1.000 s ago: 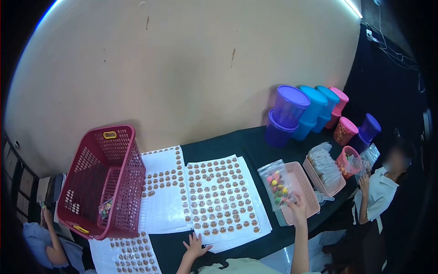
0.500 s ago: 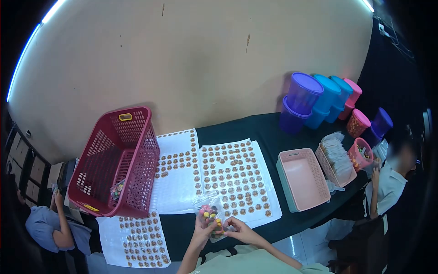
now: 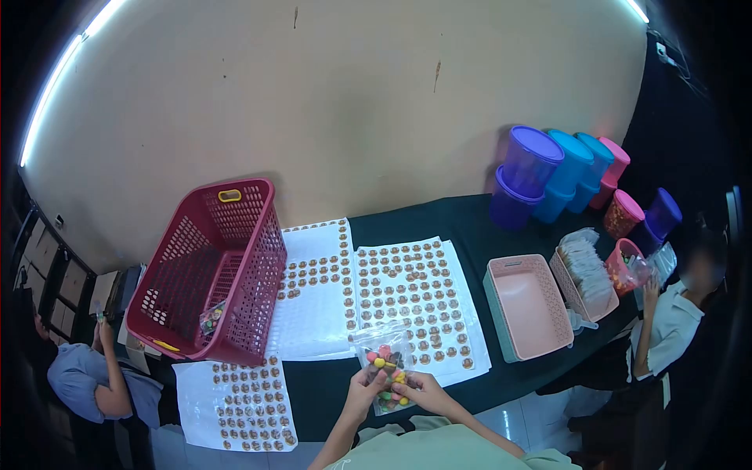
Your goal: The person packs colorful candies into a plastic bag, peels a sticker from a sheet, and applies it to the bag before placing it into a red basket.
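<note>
A clear plastic bag of round pink, yellow, green and dark candies is held upright at the table's front edge. My left hand is closed on its left side, thumb across the front. On the bag's lower right side, my right hand has its fingers closed too. Behind the bag lies a white sheet with rows of round brown stickers. Another sticker sheet lies left of it, and a third hangs over the front edge.
A tall maroon basket at left holds a filled bag. Right are a pink basket, a basket of packets, a pink tub of candies and stacked lidded tubs. One person works at far left, another at far right.
The view has shifted slightly, so most things appear further right. The bag is more upright and faces the camera more, and my right hand has closed in on its side.
</note>
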`<act>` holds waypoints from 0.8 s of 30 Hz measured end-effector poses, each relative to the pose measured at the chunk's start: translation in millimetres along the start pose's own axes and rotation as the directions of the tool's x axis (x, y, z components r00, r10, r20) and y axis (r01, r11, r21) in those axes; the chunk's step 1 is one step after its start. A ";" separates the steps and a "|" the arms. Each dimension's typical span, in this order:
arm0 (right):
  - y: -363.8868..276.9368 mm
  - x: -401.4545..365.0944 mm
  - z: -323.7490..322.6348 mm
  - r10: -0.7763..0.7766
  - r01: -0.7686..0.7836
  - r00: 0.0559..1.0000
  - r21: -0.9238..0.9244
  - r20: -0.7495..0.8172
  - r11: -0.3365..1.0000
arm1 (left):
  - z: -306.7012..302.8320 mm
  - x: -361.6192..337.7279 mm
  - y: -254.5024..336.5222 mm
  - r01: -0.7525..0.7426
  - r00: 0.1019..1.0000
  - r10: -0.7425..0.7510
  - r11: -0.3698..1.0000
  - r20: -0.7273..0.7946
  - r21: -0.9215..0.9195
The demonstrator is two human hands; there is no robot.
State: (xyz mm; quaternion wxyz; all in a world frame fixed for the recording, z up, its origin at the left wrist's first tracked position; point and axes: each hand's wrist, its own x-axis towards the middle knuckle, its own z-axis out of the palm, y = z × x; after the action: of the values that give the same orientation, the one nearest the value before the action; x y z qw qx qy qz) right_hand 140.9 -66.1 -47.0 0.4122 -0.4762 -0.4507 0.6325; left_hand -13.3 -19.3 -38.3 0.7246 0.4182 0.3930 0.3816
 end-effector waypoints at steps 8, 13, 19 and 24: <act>35.4 22.6 -46.8 -0.097 0.074 0.989 -0.203 -0.108 0.976 | 2.1 13.0 0.4 -0.202 0.924 0.243 0.966 -0.296 0.161; 137.7 11.6 -130.9 -0.224 -0.465 0.686 -0.653 -0.693 0.597 | -34.1 21.9 5.8 -0.373 0.886 0.229 0.869 -0.404 -0.324; 163.6 -9.8 -124.2 -0.411 -0.489 0.586 -0.710 -0.698 0.507 | -55.4 11.7 1.8 -0.243 0.932 0.056 0.829 -0.358 -0.503; 163.1 -5.4 -131.2 -0.345 -0.499 0.535 -0.618 -0.771 0.607 | -58.2 15.2 -3.6 -0.175 0.945 -0.025 0.803 -0.326 -0.569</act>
State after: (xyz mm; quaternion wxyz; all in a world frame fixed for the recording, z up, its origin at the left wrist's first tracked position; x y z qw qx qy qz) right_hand 254.8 -89.3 -221.2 0.2866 -0.8684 -0.3980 0.0735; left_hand -58.2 10.7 -65.2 0.7296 0.1204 0.3487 0.5758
